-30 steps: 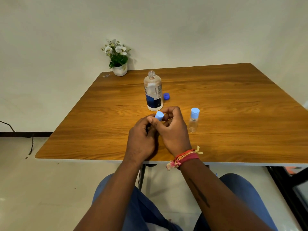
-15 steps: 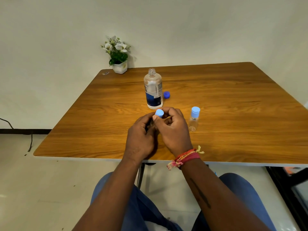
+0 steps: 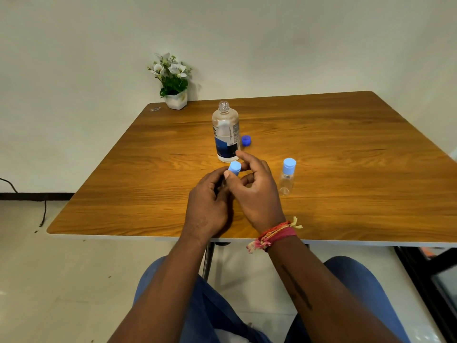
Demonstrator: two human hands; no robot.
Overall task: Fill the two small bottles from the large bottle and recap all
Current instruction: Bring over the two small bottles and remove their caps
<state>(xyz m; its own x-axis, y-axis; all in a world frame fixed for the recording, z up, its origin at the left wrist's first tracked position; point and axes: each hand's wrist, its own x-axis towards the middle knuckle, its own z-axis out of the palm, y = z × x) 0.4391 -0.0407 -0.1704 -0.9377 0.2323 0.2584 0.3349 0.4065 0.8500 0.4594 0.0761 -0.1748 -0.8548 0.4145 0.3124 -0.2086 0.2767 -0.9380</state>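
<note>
The large clear bottle (image 3: 226,134) stands uncapped mid-table, its dark blue cap (image 3: 246,140) lying just to its right. My left hand (image 3: 207,206) grips a small bottle that is almost wholly hidden by the fingers. Only its light blue cap (image 3: 234,167) shows. My right hand (image 3: 257,194) pinches that cap between the thumb and a finger, with the index finger lifted above it. A second small clear bottle (image 3: 286,178) with a light blue cap on stands upright to the right of my hands.
A wooden table (image 3: 346,157) holds everything. A white pot of flowers (image 3: 175,95) sits at its far left corner beside a small scrap. My knees are under the near edge. A black cable lies on the floor at left.
My right hand's fingers have loosened and spread around the cap, with the index finger now raised. Both hands stay in the same spot. The view has shifted slightly.
</note>
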